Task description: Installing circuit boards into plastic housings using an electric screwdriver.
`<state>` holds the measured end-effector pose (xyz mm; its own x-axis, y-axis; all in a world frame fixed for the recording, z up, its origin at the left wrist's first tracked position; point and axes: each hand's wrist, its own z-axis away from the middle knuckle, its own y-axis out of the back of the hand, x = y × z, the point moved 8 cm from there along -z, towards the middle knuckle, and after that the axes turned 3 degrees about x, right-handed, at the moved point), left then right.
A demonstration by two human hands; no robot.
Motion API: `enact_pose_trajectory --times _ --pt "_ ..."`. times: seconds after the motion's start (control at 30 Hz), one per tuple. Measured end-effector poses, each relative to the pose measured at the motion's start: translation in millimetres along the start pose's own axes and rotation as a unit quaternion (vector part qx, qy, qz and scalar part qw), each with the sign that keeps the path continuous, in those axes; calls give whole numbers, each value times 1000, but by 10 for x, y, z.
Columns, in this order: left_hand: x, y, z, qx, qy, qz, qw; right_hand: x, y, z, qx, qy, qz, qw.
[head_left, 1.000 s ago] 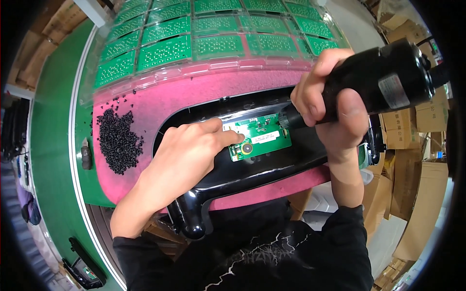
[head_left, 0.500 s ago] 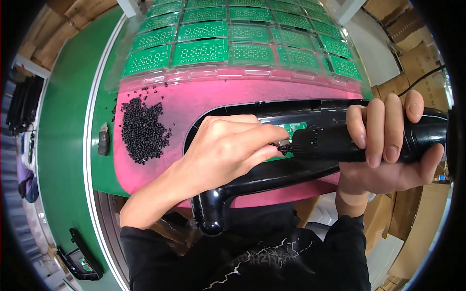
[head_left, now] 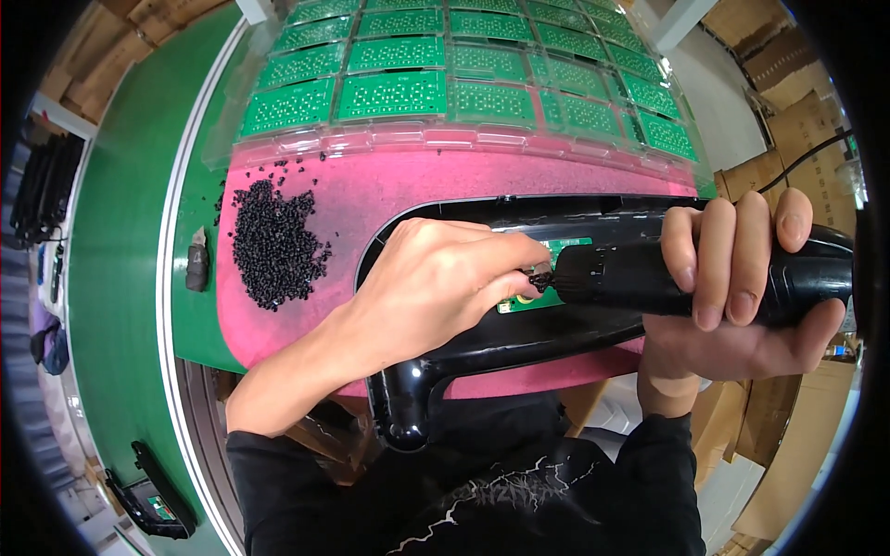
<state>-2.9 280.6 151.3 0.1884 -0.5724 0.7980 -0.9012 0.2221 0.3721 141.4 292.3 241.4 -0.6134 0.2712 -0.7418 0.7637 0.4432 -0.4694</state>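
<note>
A long black plastic housing [head_left: 556,343] lies across the pink mat [head_left: 362,176], with a green circuit board [head_left: 514,305] inside it. My right hand [head_left: 742,269] wraps round a black power screwdriver [head_left: 630,275], its nose pointing left over the board. The fingertips of my left hand [head_left: 431,287] pinch several small black screws [head_left: 540,280] right at the screwdriver's nose. The bit's tip is hidden among fingers and screws. Left of my forearm, a heap of small black screws [head_left: 275,246] lies on the mat.
Clear trays of green circuit boards [head_left: 394,93] stand behind the mat. A small dark object [head_left: 197,264] sits left of the screw heap. Another black casing [head_left: 153,500] lies at lower left on the green surface [head_left: 120,324]. Cardboard boxes [head_left: 788,417] stand at right.
The screwdriver's nose has shifted slightly left, and my right hand has turned a little. More of the circuit board shows below my left fingertips. Both hands keep their grips.
</note>
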Motion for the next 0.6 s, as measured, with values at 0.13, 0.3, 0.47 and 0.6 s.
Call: enact_pose_trajectory --times 0.13,0.3,0.47,0.6 --pt "6 -60 3 -31 -8 -9 999 -2 13 14 -3 -10 26 1000" --pt "24 34 2 -4 27 0 1000 48 9 24 -23 -18 35 999" --pt "1 13 -23 -4 41 -7 999 56 75 7 -36 -4 49 998" --pt "35 23 -48 2 0 -35 999 77 61 3 -56 1 44 997"
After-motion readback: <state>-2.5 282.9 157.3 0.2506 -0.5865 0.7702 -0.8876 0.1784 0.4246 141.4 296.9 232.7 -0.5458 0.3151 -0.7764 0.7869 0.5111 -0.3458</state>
